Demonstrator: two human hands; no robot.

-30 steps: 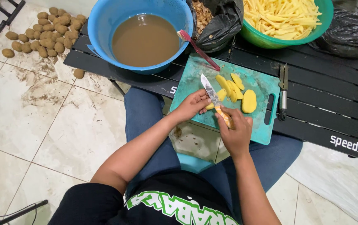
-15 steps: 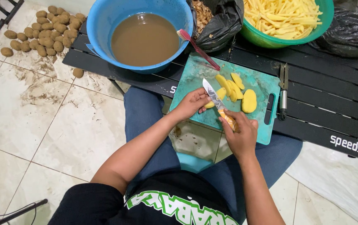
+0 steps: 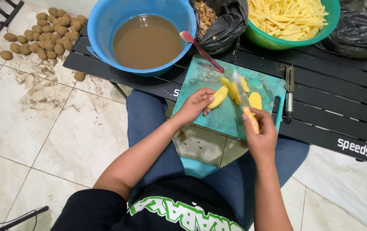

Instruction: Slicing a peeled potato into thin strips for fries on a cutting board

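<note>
Left hand (image 3: 195, 105) pinches a peeled potato slice (image 3: 218, 97) btw thumb & fingertips, on the teal cutting board (image 3: 217, 115); the slice pokes out just past the fingertips. Right hand (image 3: 259, 136) is closed round the orange handle of a knife (image 3: 246, 107), blade blurred, pointing away over the board, right of the slice & apart from it. Slice looks light, firm, prob. wet & slick w/ starch, so best pinched on the flat faces near the mid, away from the edge side. More cut potato pieces (image 3: 239, 87) lie just beyond the blade tip. Past the left hand: blue basin (image 3: 102, 25) holding murky brown water, a toothbrush (image 3: 200, 49) leaning on its rim. Beyond the right hand: green bowl (image 3: 273, 42) heaped w/ raw potato sticks. Btw the two, black bag (image 3: 226, 25) w/ peels.
</note>
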